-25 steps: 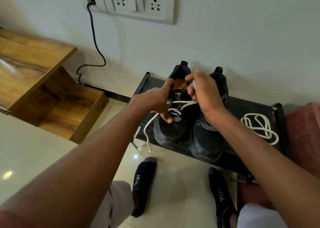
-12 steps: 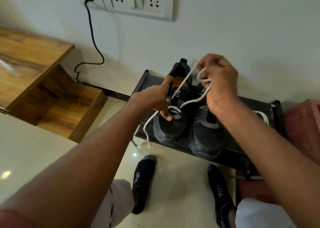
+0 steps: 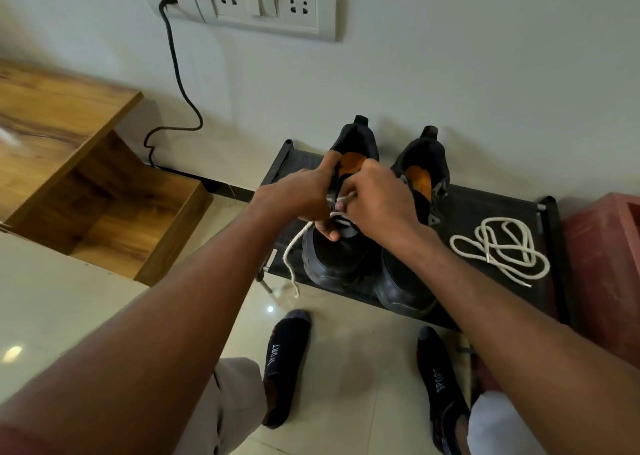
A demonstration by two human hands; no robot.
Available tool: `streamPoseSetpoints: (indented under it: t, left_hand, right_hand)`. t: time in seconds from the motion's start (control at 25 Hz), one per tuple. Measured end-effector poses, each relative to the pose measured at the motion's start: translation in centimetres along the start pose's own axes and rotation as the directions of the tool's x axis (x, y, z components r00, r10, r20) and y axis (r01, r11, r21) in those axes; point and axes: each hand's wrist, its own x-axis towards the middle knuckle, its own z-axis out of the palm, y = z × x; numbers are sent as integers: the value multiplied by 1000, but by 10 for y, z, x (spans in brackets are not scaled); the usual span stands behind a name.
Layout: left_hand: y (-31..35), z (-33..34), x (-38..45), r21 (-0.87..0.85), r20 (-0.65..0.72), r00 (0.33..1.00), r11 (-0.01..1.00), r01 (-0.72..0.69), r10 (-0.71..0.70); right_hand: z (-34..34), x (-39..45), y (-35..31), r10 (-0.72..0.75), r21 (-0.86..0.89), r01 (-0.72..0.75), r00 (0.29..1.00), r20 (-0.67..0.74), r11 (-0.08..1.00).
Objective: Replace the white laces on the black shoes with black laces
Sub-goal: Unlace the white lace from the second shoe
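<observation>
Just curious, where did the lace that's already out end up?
The loose white lace lies coiled on the black rack, right of both shoes, beside the red box.

Two shoes [image 3: 341,247] [image 3: 408,281], two white laces [image 3: 294,260] [image 3: 498,247] (one loose).

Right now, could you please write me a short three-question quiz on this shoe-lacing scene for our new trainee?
1. True or false: a loose white lace lies coiled on the black rack, right of the shoes.
2. Which shoe are both hands working on? A) the left shoe B) the right shoe C) neither
3. Fill in: the free lace end hangs off the rack's ____ edge, toward the floor.

Key
1. True.
2. A: the left hand grips the shoe by its eyelets, and the right hand pinches the white lace over it.
3. Front.
</observation>
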Motion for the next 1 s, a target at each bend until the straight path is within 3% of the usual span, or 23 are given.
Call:
streamPoseSetpoints:
  t: [0.08,0.16,0.24,0.32,0.4,0.52,0.6,0.68,0.8,1.0]
  left_hand:
    - [-1,1,1,-11,-4,1000,1000,12,-12]
    - [-3,1,2,-8,2,1000,1000,8,-8]
    - [-2,1,4,1,15,1000,1000,-5,5]
    - [0,-1,6,48,-2,999,998,-41,41]
    - [4,-3,5,204,-61,992,974,-94,109]
    - [9,-8,-4,326,-79,978,932,-157,192]
    - [9,-10,-6,288,-33,963,925,-248,268]
    - [9,-11,-6,193,-21,955,938,-288,297]
    - [11,-5,-6,-5,-89,972,976,-217,216]
    - [19,6,0,-105,-108,987,986,-133,121]
  right_hand:
    - [-11,7,-1,171,324,-121,977,-130,938]
    - [-38,16,2,433,663,-198,877,-210,722]
    - [-65,18,13,499,759,-129,820,-280,638]
    - [-74,10,19,414,710,-110,869,-271,696]
    - [-69,-3,19,231,528,-98,954,-192,844]
    - [-63,-19,22,-20,203,-9,990,137,979]
    - [-61,-28,28,-55,64,39,960,273,997]
    - [-55,-34,32,-83,-21,89,977,195,996]
    - [-48,-38,21,-139,-87,145,988,66,986]
    - [-48,-42,12,-25,-110,67,939,343,992]
